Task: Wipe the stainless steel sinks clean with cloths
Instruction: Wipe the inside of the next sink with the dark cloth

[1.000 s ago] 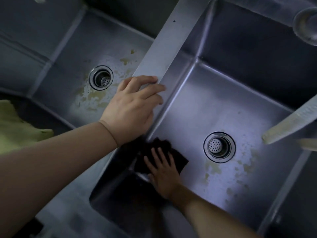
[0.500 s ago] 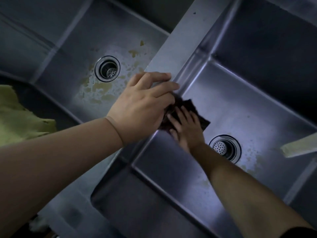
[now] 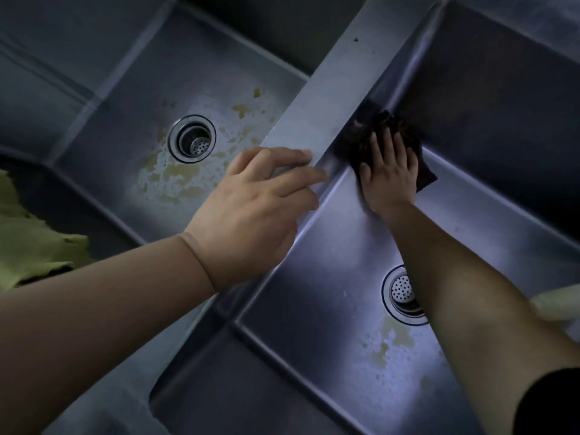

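Two stainless steel sinks sit side by side, split by a flat steel divider (image 3: 317,114). My right hand (image 3: 387,171) presses a dark cloth (image 3: 373,133) with flat, spread fingers against the left inner wall of the right sink (image 3: 314,277), just under the divider's edge. My left hand (image 3: 251,208) rests on the divider with its fingers extended and holds nothing. The left sink (image 3: 125,98) has yellowish stains around its drain (image 3: 192,138). Similar stains lie near the right sink's drain (image 3: 400,291), which my right forearm partly covers.
A yellow-green cloth (image 3: 28,243) lies on the counter at the left edge. A pale object (image 3: 555,302) shows at the right edge behind my forearm.
My right hand has slid the dark cloth along the right sink's left wall, from the near floor corner to farther up by the divider. My left hand has stayed on the divider.
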Tool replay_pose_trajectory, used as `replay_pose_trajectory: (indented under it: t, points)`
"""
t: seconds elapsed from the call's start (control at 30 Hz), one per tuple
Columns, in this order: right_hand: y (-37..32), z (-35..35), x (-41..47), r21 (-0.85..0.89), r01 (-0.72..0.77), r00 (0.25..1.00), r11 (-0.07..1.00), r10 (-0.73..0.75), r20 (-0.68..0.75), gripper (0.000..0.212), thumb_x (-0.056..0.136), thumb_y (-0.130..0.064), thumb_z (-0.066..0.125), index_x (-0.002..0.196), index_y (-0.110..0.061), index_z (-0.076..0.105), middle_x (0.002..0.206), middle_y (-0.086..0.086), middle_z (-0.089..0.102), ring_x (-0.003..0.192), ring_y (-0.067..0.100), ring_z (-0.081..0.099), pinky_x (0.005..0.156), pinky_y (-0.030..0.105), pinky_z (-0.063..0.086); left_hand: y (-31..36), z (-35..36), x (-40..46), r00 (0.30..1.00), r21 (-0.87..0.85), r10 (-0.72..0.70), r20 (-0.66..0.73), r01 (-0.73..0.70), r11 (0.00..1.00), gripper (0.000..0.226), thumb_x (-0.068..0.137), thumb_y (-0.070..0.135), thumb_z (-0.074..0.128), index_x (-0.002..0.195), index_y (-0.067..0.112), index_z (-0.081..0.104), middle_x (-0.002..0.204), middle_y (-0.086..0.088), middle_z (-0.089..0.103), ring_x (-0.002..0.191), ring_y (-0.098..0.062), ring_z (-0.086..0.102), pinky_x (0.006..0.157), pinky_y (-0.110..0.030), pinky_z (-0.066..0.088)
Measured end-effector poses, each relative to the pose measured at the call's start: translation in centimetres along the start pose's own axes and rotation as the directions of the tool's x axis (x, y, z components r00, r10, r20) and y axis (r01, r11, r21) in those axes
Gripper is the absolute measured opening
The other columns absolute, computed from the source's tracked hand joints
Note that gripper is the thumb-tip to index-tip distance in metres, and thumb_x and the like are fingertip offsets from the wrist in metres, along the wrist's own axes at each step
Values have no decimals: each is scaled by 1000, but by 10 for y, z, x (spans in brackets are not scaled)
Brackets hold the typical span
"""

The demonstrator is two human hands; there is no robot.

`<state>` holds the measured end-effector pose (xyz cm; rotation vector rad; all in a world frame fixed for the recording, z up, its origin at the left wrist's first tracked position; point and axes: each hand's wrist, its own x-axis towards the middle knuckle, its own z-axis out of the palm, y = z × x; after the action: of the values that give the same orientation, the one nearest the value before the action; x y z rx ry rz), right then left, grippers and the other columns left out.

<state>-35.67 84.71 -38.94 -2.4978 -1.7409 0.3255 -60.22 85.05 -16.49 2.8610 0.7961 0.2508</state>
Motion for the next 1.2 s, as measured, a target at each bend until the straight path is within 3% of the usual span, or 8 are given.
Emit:
replay_pose_trajectory:
  t: [0.17,0.3,0.53,0.67,0.77,0.97,1.07,1.2]
  points:
    - [-28,11,-62,54,-115,993,992,113,26,61,92,-46,27,150,-27,20,158,8,15,146,28,11,115,46,9,3,0,-1,1000,3,3,-5,-3,1000,23,76,9,50,85,18,69,120,7,64,121,-23,51,99,-38,32]
    - [-55,20,-139,26,3,1000,1000,-4,28,60,89,-42,36,145,-22,36,153,14,30,142,32,25,114,47,19,5,-1,-3,999,62,33,-5,-32,998,21,77,11,51,85,16,69,119,3,65,120,-26,52,99,-40,34]
    - [-81,30,-284,44,181,963,983,-186,195,63,85,-46,41,142,-21,41,150,15,34,137,37,34,111,50,26,26,-5,-9,987,297,154,54,-163,941,23,87,5,43,83,9,65,115,-12,65,126,-30,49,103,-42,36]
    - [-63,30,-300,-8,335,917,942,-324,234,63,84,-51,42,142,-26,42,149,11,36,135,35,38,109,51,22,58,14,-13,968,265,82,235,-145,953,36,86,11,31,101,8,64,125,-16,58,135,-32,36,110,-45,31]
    - [-45,28,-266,-4,397,895,918,-386,225,62,84,-53,49,141,-29,43,149,9,39,138,33,34,110,56,29,77,48,-19,855,252,-83,512,-57,966,47,91,19,15,126,10,45,142,-15,37,143,-29,12,114,-41,13]
    - [2,18,-164,-50,106,992,993,-102,71,63,88,-51,46,146,-30,32,155,10,25,143,33,20,114,50,14,78,115,-33,772,261,-276,573,148,954,41,91,16,29,131,11,37,134,-10,43,123,-29,38,100,-39,30]
    - [31,15,-130,-68,-15,998,998,18,52,63,92,-55,33,149,-30,23,157,10,19,145,33,12,116,49,8,75,143,-36,677,289,-292,675,121,949,68,93,27,48,147,5,12,155,-18,13,141,-33,17,111,-46,21]
    - [66,11,-126,-33,-155,988,987,155,-8,62,92,-53,32,149,-28,26,157,11,20,145,35,12,116,50,7,77,165,-36,599,314,-275,753,40,949,105,82,46,62,147,2,-8,155,-24,-7,142,-42,3,114,-56,6]
